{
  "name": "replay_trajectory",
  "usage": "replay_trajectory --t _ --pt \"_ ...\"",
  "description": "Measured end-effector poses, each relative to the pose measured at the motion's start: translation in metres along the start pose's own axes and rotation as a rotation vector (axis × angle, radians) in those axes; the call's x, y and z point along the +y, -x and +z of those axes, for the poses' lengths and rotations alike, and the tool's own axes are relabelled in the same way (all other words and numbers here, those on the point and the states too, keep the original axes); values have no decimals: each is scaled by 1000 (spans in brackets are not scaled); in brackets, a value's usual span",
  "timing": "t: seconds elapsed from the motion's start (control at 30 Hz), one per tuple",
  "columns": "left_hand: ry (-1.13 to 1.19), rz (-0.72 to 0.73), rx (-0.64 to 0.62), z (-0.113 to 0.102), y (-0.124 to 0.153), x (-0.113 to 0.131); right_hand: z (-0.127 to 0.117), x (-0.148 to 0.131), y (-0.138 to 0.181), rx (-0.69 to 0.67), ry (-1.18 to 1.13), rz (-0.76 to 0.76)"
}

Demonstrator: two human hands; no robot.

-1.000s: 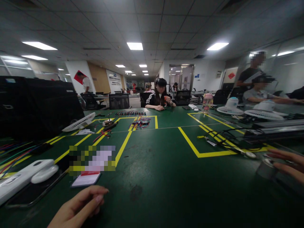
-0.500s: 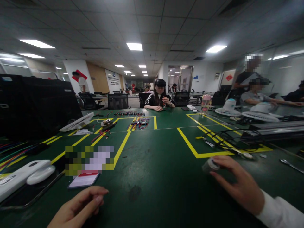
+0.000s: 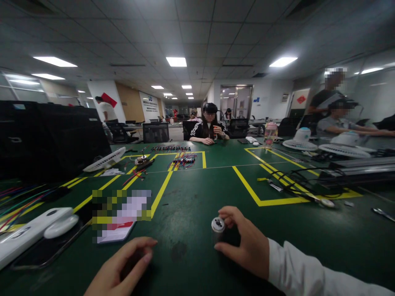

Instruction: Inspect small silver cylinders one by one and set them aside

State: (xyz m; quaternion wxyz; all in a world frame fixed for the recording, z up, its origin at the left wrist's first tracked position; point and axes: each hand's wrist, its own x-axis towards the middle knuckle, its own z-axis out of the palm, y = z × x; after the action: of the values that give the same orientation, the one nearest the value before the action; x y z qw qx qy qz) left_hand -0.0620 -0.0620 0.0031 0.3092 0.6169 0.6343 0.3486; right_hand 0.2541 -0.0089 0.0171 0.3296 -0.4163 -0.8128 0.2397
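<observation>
Near the middle of the green table, my right hand (image 3: 247,242) holds a small silver metal cylinder (image 3: 218,226) between thumb and fingers. The cylinder stands upright, and dark holes show in its flat round top; whether its base touches the table I cannot tell. My left hand (image 3: 123,267) is at the lower left, low over the table and holding nothing. Its fingers are loosely curved, with a gap between thumb and forefinger. Just beyond it lies a phone-like flat thing (image 3: 115,234), partly blurred out.
Yellow tape (image 3: 284,202) marks the green table (image 3: 197,193). Left are a white device (image 3: 37,230), a black case (image 3: 52,139) and coloured wires. Wired parts (image 3: 185,160) lie ahead. Black cables (image 3: 296,185), white fans (image 3: 299,139) and a bottle (image 3: 270,135) are right. A person sits opposite.
My right hand has carried the silver cylinder leftwards, from the right side to near the table's middle. My left hand has shifted slightly right, its thumb and forefinger now further apart.
</observation>
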Motion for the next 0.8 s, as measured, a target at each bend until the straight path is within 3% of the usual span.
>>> replay_trajectory --t 0.17,0.27,0.4,0.57,0.8 --pt "-13 251 -105 50 -13 57 4 2 -2 -3 -80 50" --pt "11 372 -72 76 -27 93 5 3 -3 9 -90 14" --pt "-3 485 -61 89 -43 122 2 4 -2 -10 -100 -2" --pt "-23 485 -43 78 -49 114 -8 7 3 -20 -40 10" --pt "-156 475 -173 81 -52 79 -16 13 7 -23 -19 -4"
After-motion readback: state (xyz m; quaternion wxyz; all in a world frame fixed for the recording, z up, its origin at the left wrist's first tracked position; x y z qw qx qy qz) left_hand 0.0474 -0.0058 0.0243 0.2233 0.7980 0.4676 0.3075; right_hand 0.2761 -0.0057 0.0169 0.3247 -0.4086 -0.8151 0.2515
